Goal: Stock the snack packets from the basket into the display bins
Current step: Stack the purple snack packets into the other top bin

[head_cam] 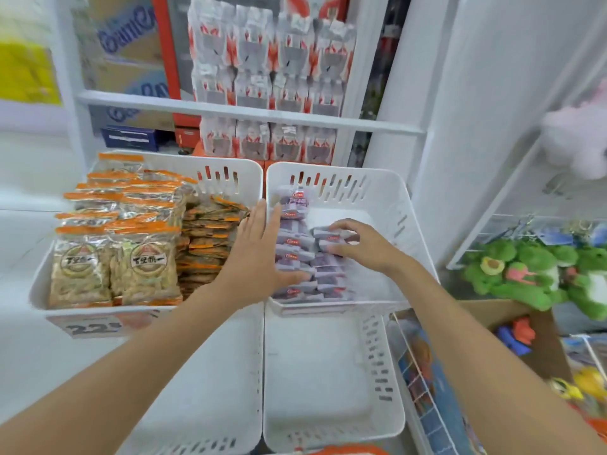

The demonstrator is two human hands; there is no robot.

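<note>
So the right hand (358, 244) is gripping a small bunch of purple packets (330, 237), fingers curled over the top and thumb tucked underneath, and it's holding them low inside the top right bin (387, 198), right up against the row (292, 241) that's lying there. The left hand (259, 254) is lying flat with straight fingers, gripping nothing. It's pressing along the left side of that row with the thumb resting on the near packets, and I'm guessing it's bracing the stack so it isn't sliding over. Handling-wise, these are looking like tiny single-serve wraps: very light, glossy film, so probably slippery against each other and happy to fan out the moment you're loosening up. Whatever's inside is likely soft-ish, so I wouldn't be squeezing hard. I'm thinking the best hold is what's going on here: pinching several at once across the flat faces, near the middle, not by the crimped ends, which would be letting them dangle and twist. Peanut packs (138, 267) are filling the neighbouring bin on the left, well stacked, and two more bins (328, 372) are sitting below. An orange rim (345, 449) is poking in at the bottom edge, maybe the basket, can't tell.
</note>
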